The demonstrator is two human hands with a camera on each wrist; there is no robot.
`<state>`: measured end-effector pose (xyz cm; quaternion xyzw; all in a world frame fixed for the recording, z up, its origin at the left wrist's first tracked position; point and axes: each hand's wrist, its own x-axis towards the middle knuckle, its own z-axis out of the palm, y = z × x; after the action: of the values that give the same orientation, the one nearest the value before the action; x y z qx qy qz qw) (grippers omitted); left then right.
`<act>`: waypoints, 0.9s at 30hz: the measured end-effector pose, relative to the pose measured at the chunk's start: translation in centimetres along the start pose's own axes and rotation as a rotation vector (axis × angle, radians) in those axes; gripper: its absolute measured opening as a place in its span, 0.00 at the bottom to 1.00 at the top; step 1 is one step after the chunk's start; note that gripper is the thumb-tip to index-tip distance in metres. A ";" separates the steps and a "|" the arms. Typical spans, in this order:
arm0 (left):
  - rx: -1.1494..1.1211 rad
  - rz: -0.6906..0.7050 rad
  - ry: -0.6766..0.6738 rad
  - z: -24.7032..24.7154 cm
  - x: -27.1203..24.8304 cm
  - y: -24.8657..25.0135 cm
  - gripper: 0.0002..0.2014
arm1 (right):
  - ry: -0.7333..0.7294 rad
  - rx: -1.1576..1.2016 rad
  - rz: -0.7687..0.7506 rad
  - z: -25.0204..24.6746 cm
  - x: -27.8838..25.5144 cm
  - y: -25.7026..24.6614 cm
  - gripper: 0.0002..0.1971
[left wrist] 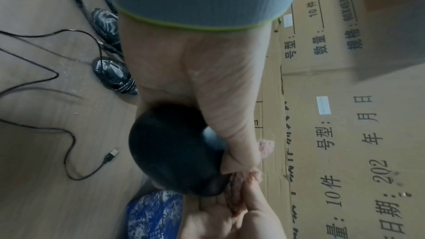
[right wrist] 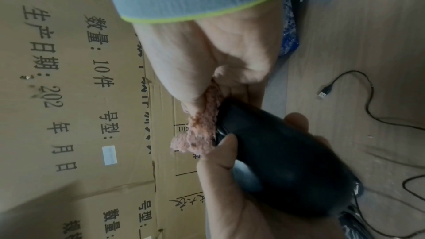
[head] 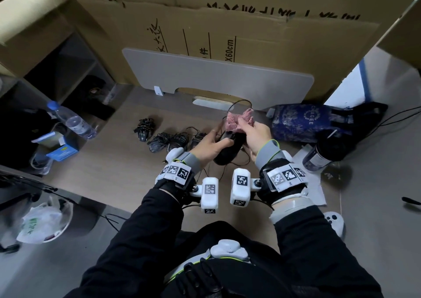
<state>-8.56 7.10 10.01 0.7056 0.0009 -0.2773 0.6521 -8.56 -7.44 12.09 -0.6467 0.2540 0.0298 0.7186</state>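
A black computer mouse [head: 227,149] is held above the desk, and my left hand [head: 208,144] grips it with the thumb across its top. Its thin black cable [head: 239,103] loops up behind it. My right hand [head: 257,136] pinches a pink fuzzy cloth [head: 239,121] and presses it against the mouse's front end. In the left wrist view the mouse [left wrist: 174,152] fills the middle, the cloth [left wrist: 241,184] beyond it. In the right wrist view the cloth [right wrist: 202,130] lies against the mouse [right wrist: 282,159].
Three other black mice wrapped in their cables [head: 167,140] lie on the wooden desk [head: 109,165], left of my hands. A water bottle [head: 70,120] stands far left, a blue patterned bag [head: 303,120] and a dark jar [head: 323,152] right. Cardboard boxes [head: 250,24] wall the back.
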 end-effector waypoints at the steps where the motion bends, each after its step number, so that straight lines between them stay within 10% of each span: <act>1: -0.003 0.006 -0.007 -0.2 0.0 0.0 0.41 | 0.025 -0.024 -0.017 -0.2 -0.1 0.0 0.11; 9: 0.092 -0.080 -0.043 -1.3 -0.2 0.0 0.25 | 0.231 -0.048 -0.095 -1.7 1.0 -0.1 0.17; 18: -0.032 -0.025 -0.015 0.3 -0.8 1.9 0.10 | 0.030 0.040 -0.026 0.9 -0.5 -0.8 0.08; 27: -0.020 0.052 -0.003 0.0 -1.1 1.6 0.17 | 0.040 0.064 0.000 1.4 -0.6 -0.1 0.20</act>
<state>-8.86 7.28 11.91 0.6985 -0.0157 -0.2613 0.6660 -8.56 -5.95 12.42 -0.6239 0.2691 0.0086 0.7337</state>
